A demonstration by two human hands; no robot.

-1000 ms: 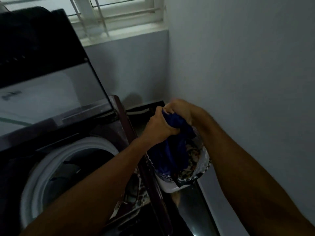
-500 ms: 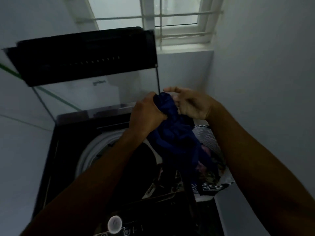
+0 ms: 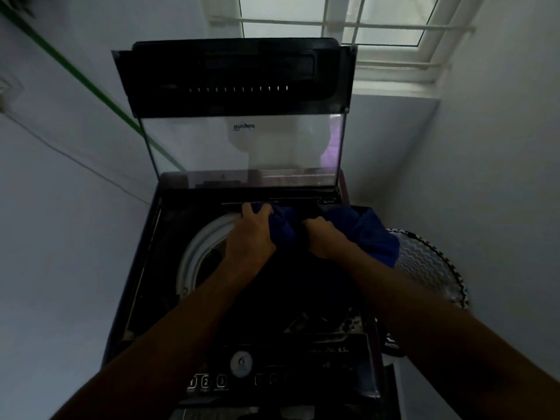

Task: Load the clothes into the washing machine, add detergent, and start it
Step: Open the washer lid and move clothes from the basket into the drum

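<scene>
A dark top-loading washing machine [image 3: 142, 268] stands below me with its glass lid [image 3: 242, 144] raised upright. The white drum rim [image 3: 197, 253] shows at the left; the drum's inside is too dark to see. Both hands hold a dark blue garment [image 3: 366, 234] over the drum opening's far side. My left hand [image 3: 248, 234] grips one bunched part of it. My right hand [image 3: 325, 239] grips it beside that, and the rest of the cloth spreads out to the right. A control panel with a round white knob [image 3: 241, 363] runs along the machine's front.
A laundry basket with a black-and-white patterned rim [image 3: 430, 262] stands right of the machine against the wall. Walls close in on both sides, with a barred window [image 3: 342, 22] behind the lid. A green line [image 3: 91, 83] and a thin cable run down the left wall.
Both hands carried the blue garment from the basket on the right to above the drum. The view swung left and now centres on the machine.
</scene>
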